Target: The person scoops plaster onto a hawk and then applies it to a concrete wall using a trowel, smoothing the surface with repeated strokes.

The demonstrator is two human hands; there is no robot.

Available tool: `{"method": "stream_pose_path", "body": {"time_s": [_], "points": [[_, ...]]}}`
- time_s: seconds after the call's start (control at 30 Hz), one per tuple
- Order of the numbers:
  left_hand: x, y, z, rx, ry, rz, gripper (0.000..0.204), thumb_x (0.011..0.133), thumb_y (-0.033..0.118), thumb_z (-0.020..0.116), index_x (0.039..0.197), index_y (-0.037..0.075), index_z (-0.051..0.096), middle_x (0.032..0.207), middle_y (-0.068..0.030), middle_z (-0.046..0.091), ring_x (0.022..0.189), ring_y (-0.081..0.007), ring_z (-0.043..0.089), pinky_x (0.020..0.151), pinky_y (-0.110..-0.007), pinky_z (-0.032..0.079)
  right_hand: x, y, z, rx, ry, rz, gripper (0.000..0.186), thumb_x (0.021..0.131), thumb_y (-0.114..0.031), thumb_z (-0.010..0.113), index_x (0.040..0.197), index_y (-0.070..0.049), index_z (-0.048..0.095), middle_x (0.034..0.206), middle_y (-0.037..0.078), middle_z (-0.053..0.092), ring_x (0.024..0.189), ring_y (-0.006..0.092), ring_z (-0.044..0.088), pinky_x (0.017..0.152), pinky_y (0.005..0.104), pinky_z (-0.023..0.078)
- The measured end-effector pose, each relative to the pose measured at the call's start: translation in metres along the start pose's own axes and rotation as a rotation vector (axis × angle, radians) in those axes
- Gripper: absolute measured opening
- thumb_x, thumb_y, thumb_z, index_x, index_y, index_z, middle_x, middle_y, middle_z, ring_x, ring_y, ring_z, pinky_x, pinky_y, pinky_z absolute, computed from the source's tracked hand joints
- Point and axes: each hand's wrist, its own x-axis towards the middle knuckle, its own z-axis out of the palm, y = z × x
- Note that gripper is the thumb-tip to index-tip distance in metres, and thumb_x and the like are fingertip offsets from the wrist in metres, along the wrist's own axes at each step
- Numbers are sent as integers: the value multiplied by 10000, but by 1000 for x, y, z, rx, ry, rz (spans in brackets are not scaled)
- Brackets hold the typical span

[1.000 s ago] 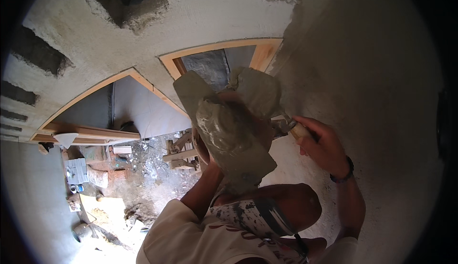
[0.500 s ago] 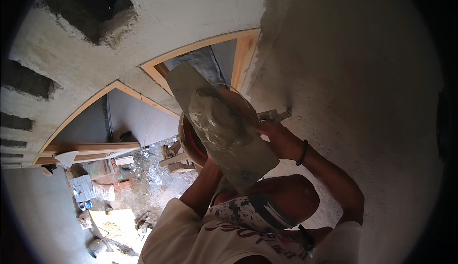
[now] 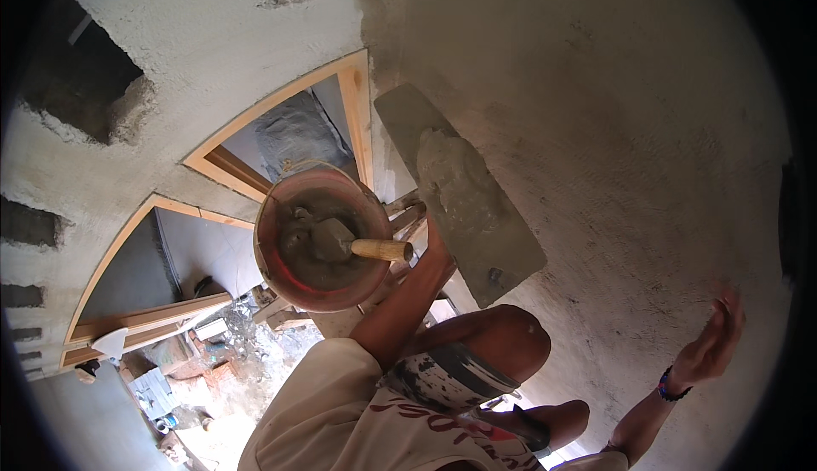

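Observation:
My left hand [image 3: 436,251], mostly hidden, holds a long grey plastering float [image 3: 511,258] from underneath, with a lump of wet mortar [image 3: 455,182] on it. Just left of it sits a red bucket [image 3: 271,241] of grey mortar, a trowel [image 3: 379,250] lying inside with its wooden handle over the rim. At the lower right my right hand [image 3: 711,343] is raised near the plastered wall [image 3: 647,156], fingers slightly curved and apart, holding nothing.
Wooden arched frames [image 3: 353,105] are set in the wall at upper left, beside rough holes [image 3: 94,79]. Timber supports [image 3: 408,214] stand under the bucket. Far below at lower left lie debris, grey blocks [image 3: 153,390] and brick-coloured pieces.
The float has moved right, uncovering the bucket. My right hand, earlier on the trowel, then beside the float, has let go and moved down and right; the trowel now lies in the bucket.

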Motion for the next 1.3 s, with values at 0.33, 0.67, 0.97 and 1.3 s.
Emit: {"method": "stream_pose_path", "body": {"time_s": [0.33, 0.67, 0.97, 1.3], "points": [[56, -74, -118, 52, 63, -23, 544, 956, 508, 384, 1326, 114, 448, 1205, -98, 576, 1078, -267, 578, 919, -437, 485, -45, 100, -65, -727, 27, -483, 283, 920, -38, 548, 1187, 55, 555, 1120, 191, 639, 1016, 354, 605, 840, 428, 490], [127, -90, -223, -47, 25, 29, 482, 908, 463, 506, 1224, 100, 530, 1120, -91, 611, 984, -253, 615, 828, -416, 525, -51, 100, -64, -788, 25, -452, 319, 908, -58, 579, 1190, 86, 547, 1131, 187, 637, 1059, 364, 580, 897, 448, 471], [149, -70, -176, 96, 164, -111, 374, 907, 532, 511, 924, 161, 556, 587, 21, 486, 430, -109, 439, 394, -268, 367, -51, 96, -56, -806, 17, -430, 344, 934, -82, 507, 1253, 48, 507, 1141, 209, 628, 1104, 397, 548, 907, 470, 444], [120, -49, 47, 431, 614, -11, 410, 867, 514, 599, 769, 140, 460, 511, 43, 298, 367, -83, 311, 334, -260, 279, -19, 70, -104, 7, -279, -260, 423, 942, -70, 453, 1363, -88, 420, 984, 221, 581, 875, 355, 558, 642, 441, 475]]}}
